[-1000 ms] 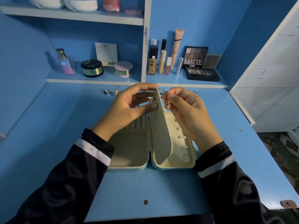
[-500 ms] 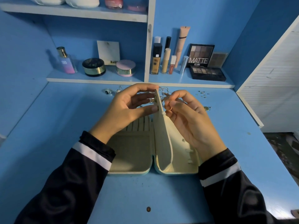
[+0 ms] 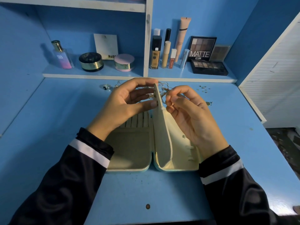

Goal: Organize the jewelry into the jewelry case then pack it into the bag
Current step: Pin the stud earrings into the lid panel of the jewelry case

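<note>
Right hand (image 3: 186, 111) eased slightly off flap (image 3: 162, 135), maybe pinching earring (image 3: 167, 90); left hand (image 3: 128, 103) pinches flap.

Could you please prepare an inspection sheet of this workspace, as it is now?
Surface: blue desk, with a dark spot near its front edge.
Job's things: jewelry case lies open; its middle flap stands upright; tangled chains behind it; ring at back left; no bag seen.
Clutter: small scattered bits at back right.
Grips: left hand holds the flap's top edge; right hand pinches a small jewelry piece, too small to identify.
Cables: nothing seen.
Surroundings: shelf with perfume bottle, two round jars, makeup tubes, MATTE palette; white slatted panel on the right.
</note>
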The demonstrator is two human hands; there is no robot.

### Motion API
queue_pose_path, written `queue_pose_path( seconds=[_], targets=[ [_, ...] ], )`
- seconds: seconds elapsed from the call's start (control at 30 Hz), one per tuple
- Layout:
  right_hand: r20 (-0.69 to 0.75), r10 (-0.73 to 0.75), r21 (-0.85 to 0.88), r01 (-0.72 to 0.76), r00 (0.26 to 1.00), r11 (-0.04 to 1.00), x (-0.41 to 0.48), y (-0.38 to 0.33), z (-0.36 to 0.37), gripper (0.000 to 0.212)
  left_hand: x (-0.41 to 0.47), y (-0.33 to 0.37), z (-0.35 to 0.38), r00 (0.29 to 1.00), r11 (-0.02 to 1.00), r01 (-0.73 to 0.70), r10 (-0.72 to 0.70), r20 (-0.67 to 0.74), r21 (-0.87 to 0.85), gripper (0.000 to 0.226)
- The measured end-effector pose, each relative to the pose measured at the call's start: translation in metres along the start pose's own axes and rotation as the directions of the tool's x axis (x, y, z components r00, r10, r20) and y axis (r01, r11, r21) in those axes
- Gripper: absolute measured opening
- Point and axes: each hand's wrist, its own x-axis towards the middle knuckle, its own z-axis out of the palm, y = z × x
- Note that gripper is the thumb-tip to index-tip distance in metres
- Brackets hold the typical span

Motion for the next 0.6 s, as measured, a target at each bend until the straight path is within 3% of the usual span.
queue_pose_path(
  seconds=[0.6],
  targets=[
    [-0.036,0.024,-0.004,-0.024,0.999,1.000,0.0006,0.0042,0.0005,0.015,-0.0007,-0.0032,-0.0022,1.000,0.999,-0.006,0.006,-0.002,-0.042,0.043]
  ],
)
